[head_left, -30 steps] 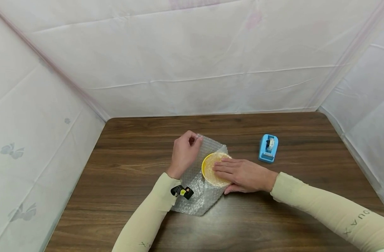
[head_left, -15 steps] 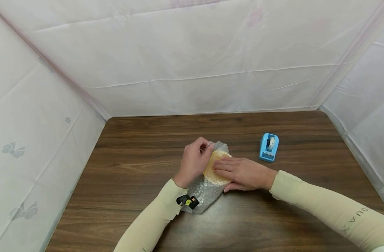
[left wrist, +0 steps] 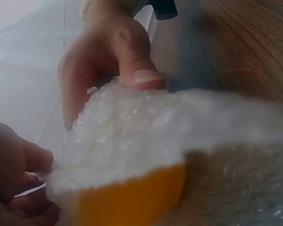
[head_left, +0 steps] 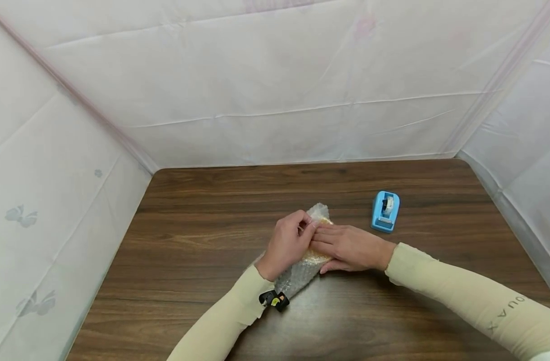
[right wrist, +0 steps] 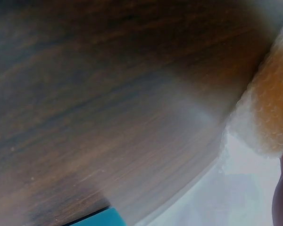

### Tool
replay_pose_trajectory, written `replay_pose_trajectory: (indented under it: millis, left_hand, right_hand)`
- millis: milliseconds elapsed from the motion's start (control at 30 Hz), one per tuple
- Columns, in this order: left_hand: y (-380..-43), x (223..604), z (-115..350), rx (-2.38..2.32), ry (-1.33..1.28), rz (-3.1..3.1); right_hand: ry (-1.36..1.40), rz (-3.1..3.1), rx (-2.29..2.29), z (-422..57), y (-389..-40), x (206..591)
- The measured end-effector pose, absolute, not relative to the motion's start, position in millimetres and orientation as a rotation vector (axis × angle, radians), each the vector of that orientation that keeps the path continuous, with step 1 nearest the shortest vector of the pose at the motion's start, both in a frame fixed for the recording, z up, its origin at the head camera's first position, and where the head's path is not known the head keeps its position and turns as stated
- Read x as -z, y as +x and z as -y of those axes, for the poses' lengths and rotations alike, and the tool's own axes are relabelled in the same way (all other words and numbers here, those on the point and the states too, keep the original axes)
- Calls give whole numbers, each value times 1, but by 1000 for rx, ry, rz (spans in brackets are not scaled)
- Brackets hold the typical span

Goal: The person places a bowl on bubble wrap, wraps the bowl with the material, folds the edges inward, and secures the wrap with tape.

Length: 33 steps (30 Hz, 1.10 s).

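Observation:
A sheet of bubble wrap [head_left: 299, 277] lies folded over a round yellow bowl-like thing [left wrist: 134, 197], whose side shows bare beneath the wrap in the left wrist view. My left hand [head_left: 289, 244] pinches an edge of the wrap between thumb and fingers, drawn over the top of the yellow thing. Close against it, my right hand [head_left: 349, 248] presses on the wrapped top with straight fingers. Its thumb [left wrist: 144, 79] touches the near side of the wrap. In the right wrist view, yellow shows through the wrap [right wrist: 276, 94]. Both hands hide much of the bundle in the head view.
A blue tape dispenser [head_left: 385, 211] with a roll of tape stands on the brown wooden table [head_left: 202, 225], right of and beyond the hands. White sheeting [head_left: 275, 100] closes off the back and both sides.
My left hand has moved right, folding the left part of the bubble wrap over the yellow thing and covering it. The right hand has stayed pressed in place.

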<state>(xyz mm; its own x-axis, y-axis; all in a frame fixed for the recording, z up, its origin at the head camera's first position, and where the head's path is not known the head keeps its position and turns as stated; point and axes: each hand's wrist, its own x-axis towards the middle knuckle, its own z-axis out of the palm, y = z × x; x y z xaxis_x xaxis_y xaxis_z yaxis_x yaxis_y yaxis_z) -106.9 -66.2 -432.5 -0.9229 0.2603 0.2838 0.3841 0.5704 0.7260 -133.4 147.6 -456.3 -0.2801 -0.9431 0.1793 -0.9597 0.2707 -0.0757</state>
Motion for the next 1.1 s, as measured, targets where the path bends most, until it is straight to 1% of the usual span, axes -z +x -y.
replay_pose_trajectory:
  millis: [300, 633, 967, 1100]
  left_hand:
    - [-101, 434, 63, 1125, -524, 2622]
    - [-98, 431, 60, 1124, -484, 2666]
    - [-94, 436, 57, 1106, -452, 2670]
    - [-92, 437, 57, 1075, -463, 2646]
  right_hand:
    - [1827, 2435, -298, -147, -135, 458]
    - [1799, 2438, -324, -149, -135, 464]
    - [1731, 2327, -430, -151, -134, 470]
    - [1631, 2291, -494, -153, -134, 470]
